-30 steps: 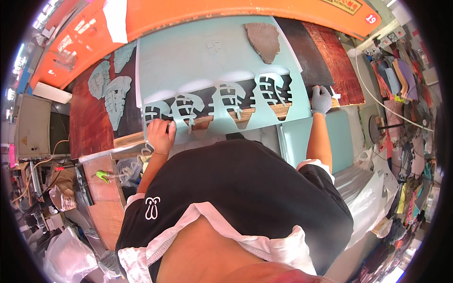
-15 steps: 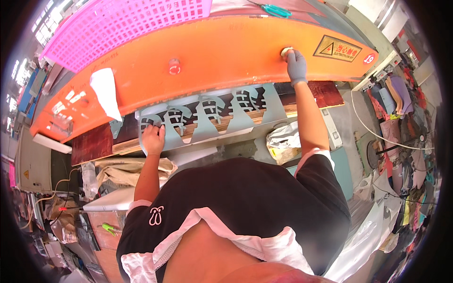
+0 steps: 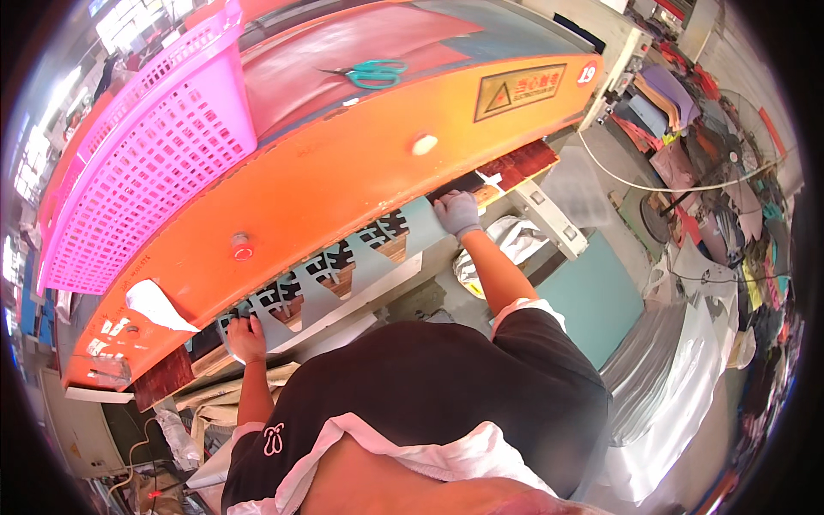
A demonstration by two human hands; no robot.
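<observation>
A pale grey-green sheet [image 3: 371,273] with a row of toothed cut-outs lies along the wooden bed under an orange machine beam [image 3: 343,184]. My left hand [image 3: 247,340], bare, has its fingers closed on the sheet's left end. At the sheet's right end is my right hand [image 3: 457,213] in a grey glove, its fingers curled over the edge. Dark material shows through the openings. A pale round button [image 3: 424,144] sits on the beam's face, with a red button [image 3: 244,247] farther left. The beam hides the sheet's far edge.
A pink plastic basket [image 3: 163,163] and teal-handled scissors [image 3: 376,74] rest on top of the machine. White paper [image 3: 154,305] hangs on the beam. Stacked sheets [image 3: 657,378] and a green-grey board [image 3: 592,296] are at my right, with a white cable [image 3: 661,189] beyond.
My right hand has left the pale button and come down to the sheet's right end. My left hand stays at the sheet's left end. The whole view has turned and shifted.
</observation>
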